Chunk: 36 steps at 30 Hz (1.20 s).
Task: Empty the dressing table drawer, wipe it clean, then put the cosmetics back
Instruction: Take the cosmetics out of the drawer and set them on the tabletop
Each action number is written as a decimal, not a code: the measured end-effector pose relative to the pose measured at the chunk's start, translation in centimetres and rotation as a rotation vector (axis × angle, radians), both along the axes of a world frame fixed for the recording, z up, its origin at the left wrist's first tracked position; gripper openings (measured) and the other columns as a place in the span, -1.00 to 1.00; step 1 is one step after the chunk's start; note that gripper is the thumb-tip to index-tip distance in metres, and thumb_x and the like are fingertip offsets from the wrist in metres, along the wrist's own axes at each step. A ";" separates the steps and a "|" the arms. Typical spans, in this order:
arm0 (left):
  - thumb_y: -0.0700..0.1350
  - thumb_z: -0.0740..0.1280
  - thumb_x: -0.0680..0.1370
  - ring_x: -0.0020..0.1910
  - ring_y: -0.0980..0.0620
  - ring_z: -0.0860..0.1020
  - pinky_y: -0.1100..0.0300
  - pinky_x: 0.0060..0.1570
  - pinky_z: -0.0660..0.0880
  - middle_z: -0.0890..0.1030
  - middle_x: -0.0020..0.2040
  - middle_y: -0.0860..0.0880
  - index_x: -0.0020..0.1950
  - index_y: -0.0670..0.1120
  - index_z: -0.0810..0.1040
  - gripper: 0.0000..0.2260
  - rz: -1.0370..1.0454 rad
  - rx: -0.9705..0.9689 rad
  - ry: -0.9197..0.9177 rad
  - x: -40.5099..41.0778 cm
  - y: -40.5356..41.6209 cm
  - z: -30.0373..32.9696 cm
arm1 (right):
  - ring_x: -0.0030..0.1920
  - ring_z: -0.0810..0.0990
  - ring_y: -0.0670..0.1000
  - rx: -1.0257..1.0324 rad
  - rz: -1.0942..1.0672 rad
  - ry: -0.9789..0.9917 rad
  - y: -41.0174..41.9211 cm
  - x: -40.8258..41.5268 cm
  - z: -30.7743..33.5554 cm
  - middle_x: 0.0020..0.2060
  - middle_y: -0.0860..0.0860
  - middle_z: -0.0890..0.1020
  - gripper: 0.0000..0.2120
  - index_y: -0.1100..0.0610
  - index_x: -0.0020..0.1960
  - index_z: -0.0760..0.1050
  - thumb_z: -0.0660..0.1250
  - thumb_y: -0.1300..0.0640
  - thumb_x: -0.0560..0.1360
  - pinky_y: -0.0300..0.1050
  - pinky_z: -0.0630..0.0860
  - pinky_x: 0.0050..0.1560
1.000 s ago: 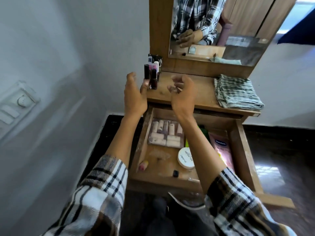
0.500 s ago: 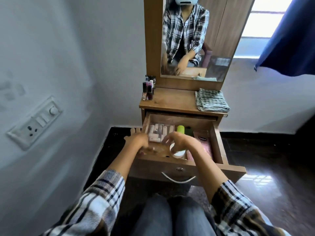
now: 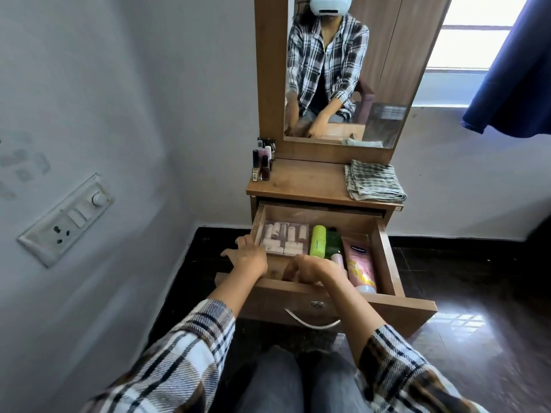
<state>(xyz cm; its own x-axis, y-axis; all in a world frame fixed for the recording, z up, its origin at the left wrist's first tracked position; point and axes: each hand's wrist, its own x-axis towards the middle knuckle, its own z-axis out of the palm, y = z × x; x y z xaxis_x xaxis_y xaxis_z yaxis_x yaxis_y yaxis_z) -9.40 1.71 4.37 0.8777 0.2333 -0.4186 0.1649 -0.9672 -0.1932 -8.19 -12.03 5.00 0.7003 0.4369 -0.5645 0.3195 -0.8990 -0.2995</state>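
Pale wall (image 3: 125, 84) at left, smudged grey patches partway up. Switch plate (image 3: 67, 219) mounted on it: one socket, a rocker, a round dial. Window (image 3: 474, 34) at upper right, bright; dark blue curtain (image 3: 515, 79) hanging over its right side. Dark glossy floor (image 3: 483, 293) below, with a gridded patch of reflected light at right.

Drawer (image 3: 384, 257) & tabletop (image 3: 307, 181): mid-brown wood grain. Cloth (image 3: 374, 181): grey-green/white check. Sleeves (image 3: 190, 362): white, black, brown plaid. Bottle (image 3: 317, 241): lime green; beside it a darker green one (image 3: 334, 242). Tube (image 3: 359, 263): pink w/ yellow patch, blue logo, white cap. Lipstick tray (image 3: 284, 238): pale pink/beige sticks. Nail polish bottles (image 3: 264, 165): dark red, beige, black caps. Curtain (image 3: 512, 70): navy. Wall (image 3: 119, 84): grey-white. Floor (image 3: 477, 278): glossy black. Trousers (image 3: 292, 380): grey.
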 end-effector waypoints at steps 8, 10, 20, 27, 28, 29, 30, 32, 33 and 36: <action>-0.08 0.28 0.54 0.44 -0.27 0.04 -0.36 0.27 0.22 0.04 0.46 -0.24 0.51 -0.12 0.06 -0.38 0.048 -0.036 0.040 -0.4 -0.3 0.7 | 0.00 0.51 -0.03 -0.046 0.077 0.002 0.1 0.2 -0.3 0.22 -0.07 0.56 -0.55 -0.07 0.34 0.44 0.08 0.29 0.57 -0.29 0.36 -0.28; -0.07 0.29 0.54 0.43 -0.29 0.06 -0.36 0.27 0.21 0.03 0.46 -0.26 0.53 -0.09 -0.02 -0.33 0.090 -0.049 0.054 -0.5 -0.3 1.1 | 0.11 0.55 0.03 0.006 0.064 0.007 0.3 0.4 -0.8 0.24 0.00 0.56 -0.60 -0.01 0.35 0.44 0.15 0.25 0.56 -0.20 0.45 -0.01; -0.07 0.16 0.58 0.41 -0.23 0.16 -0.18 0.39 0.09 0.21 0.43 -0.25 0.51 -0.14 0.08 -0.47 -0.047 0.148 -0.051 -2.2 -1.2 2.0 | -0.13 0.51 -0.07 0.425 -0.148 0.000 1.0 0.2 -2.0 -0.06 0.07 0.63 -0.92 0.13 0.01 0.54 0.33 0.21 0.51 -0.33 0.39 -0.15; -0.17 0.18 0.58 0.15 -0.09 0.51 -0.04 0.31 0.22 0.58 0.09 -0.06 0.24 -0.09 0.47 -0.76 -0.061 0.099 -0.294 -2.7 -0.8 3.2 | -0.21 0.48 -0.04 0.608 -0.227 -0.082 2.2 0.1 -0.5 -0.22 0.00 0.52 -0.80 0.04 -0.19 0.38 0.27 0.29 0.53 -0.36 0.37 -0.34; -0.18 0.18 0.58 0.10 -0.07 0.54 0.01 0.23 0.29 0.60 0.07 -0.05 0.21 -0.09 0.48 -0.78 -0.025 0.023 -0.359 -2.6 -0.7 3.5 | -0.17 0.48 -0.03 0.648 -0.248 -0.114 2.3 0.4 -0.1 -0.18 0.00 0.52 -0.83 0.05 -0.16 0.40 0.27 0.29 0.52 -0.35 0.35 -0.32; -0.17 0.19 0.59 0.08 -0.07 0.55 0.06 0.11 0.36 0.60 0.07 -0.06 0.19 -0.10 0.48 -0.80 0.007 -0.059 -0.424 -2.2 -0.5 4.0 | -0.18 0.50 -0.05 0.690 -0.267 -0.128 2.3 0.7 0.4 -0.19 -0.01 0.53 -0.83 0.06 -0.14 0.41 0.26 0.32 0.51 -0.34 0.37 -0.30; -0.16 0.20 0.59 0.07 -0.07 0.56 0.10 -0.01 0.40 0.59 0.06 -0.08 0.18 -0.11 0.49 -0.81 0.029 -0.144 -0.481 -1.8 -0.3 4.4 | -0.22 0.50 -0.07 0.742 -0.295 -0.119 2.4 1.0 0.9 -0.23 -0.03 0.53 -0.80 0.07 -0.14 0.41 0.23 0.35 0.51 -0.31 0.40 -0.28; -0.14 0.23 0.59 0.00 -0.07 0.56 0.15 -0.12 0.46 0.58 0.01 -0.10 0.12 -0.15 0.49 -0.85 0.065 -0.320 -0.556 -0.4 0.4 5.1 | -0.27 0.51 -0.05 0.828 -0.352 -0.091 2.6 1.8 1.8 -0.28 -0.02 0.53 -0.80 0.11 -0.09 0.41 0.19 0.40 0.52 -0.15 0.48 -0.24; -0.14 0.25 0.58 -0.05 -0.05 0.56 0.14 -0.11 0.50 0.57 -0.04 -0.09 0.07 -0.17 0.50 -0.87 0.082 -0.397 -0.588 0.4 0.9 5.3 | -0.26 0.51 -0.01 0.857 -0.372 -0.085 2.7 2.3 2.2 -0.28 0.00 0.53 -0.82 0.14 -0.07 0.41 0.19 0.40 0.52 -0.07 0.51 -0.21; -0.16 0.37 0.51 -0.21 0.05 0.52 0.23 -0.23 0.40 0.57 -0.20 -0.02 -0.11 -0.15 0.55 -0.94 0.127 -0.607 -0.754 2.6 2.0 6.4 | -0.20 0.51 -0.01 0.923 -0.400 -0.048 3.0 4.3 3.2 -0.24 0.02 0.53 -0.83 0.20 0.06 0.42 0.17 0.39 0.54 -0.11 0.54 -0.21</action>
